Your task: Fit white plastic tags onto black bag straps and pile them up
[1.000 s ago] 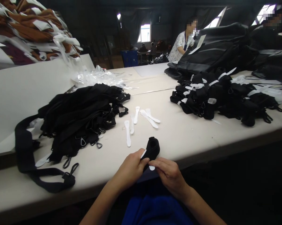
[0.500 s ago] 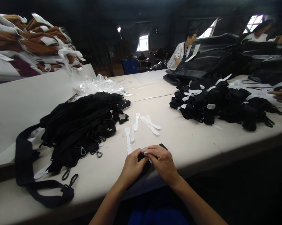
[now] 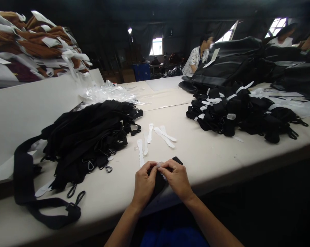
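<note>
At the table's front edge, my left hand (image 3: 145, 183) and my right hand (image 3: 178, 179) meet with thumbs and fingertips pinched on a white toothed plastic strip (image 3: 160, 164). The strip lies across a folded black strap (image 3: 158, 189), partly hidden beneath my hands; whether its ends are fastened cannot be seen. Just beyond my fingers, several loose white toothed strips (image 3: 164, 137) are scattered on the table. To the left lies a heap of black straps (image 3: 85, 137) with metal clips, one strap (image 3: 24, 171) looping out toward the front.
On the right is a pile of bundled black straps (image 3: 221, 109) with white strips around them. Black bags (image 3: 229, 65) are stacked behind it. Clear plastic bags (image 3: 105, 92) and a white board (image 3: 41, 109) with brown bagged garments (image 3: 38, 44) are at left. Other people sit beyond the table.
My hands stay at the strip; the left hand has turned more upright and the right fingertips have drawn into a tighter pinch. The other person's hand at the far right has left view.
</note>
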The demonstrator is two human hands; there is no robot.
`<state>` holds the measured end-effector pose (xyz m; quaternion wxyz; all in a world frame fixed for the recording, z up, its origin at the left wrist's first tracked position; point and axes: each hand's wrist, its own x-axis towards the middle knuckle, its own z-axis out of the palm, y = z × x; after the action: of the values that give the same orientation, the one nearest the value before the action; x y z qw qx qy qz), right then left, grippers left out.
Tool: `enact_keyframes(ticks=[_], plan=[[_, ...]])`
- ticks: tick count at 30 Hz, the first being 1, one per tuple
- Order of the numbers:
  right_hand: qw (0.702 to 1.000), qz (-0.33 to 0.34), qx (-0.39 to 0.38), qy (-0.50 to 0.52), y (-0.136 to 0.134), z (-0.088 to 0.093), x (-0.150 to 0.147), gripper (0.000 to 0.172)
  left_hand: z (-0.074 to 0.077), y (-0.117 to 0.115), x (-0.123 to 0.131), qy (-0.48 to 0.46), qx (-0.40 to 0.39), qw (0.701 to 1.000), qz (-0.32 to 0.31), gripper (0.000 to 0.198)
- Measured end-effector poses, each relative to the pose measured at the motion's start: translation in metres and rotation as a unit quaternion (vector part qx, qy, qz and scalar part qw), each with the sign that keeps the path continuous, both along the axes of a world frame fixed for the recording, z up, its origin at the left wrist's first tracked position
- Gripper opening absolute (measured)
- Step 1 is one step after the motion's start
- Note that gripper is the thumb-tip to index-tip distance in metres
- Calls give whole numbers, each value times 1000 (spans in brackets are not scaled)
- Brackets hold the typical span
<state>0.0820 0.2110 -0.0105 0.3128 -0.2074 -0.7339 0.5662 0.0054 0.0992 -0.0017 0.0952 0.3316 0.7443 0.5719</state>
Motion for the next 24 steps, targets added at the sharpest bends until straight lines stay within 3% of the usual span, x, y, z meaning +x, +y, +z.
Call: enact_keyframes(ticks=[5, 10, 15, 21, 24], plan=[[998, -26, -53, -33, 0, 0, -1, 22, -4, 0, 3, 75, 13, 997, 23, 13], [994, 9, -106, -38, 8, 4, -2, 25, -14, 1, 7, 192, 44, 980, 31, 14], [983, 41, -176, -36, 9, 7, 0, 19, -22, -2, 11, 282, 72, 957, 1, 23], [984, 46, -174, -13, 5, 5, 2, 10, -13, -7, 12, 290, 55, 955, 0, 24], [984, 63, -169, -8, 6, 5, 5, 16, -8, -8, 12, 276, 48, 960, 21, 17]])
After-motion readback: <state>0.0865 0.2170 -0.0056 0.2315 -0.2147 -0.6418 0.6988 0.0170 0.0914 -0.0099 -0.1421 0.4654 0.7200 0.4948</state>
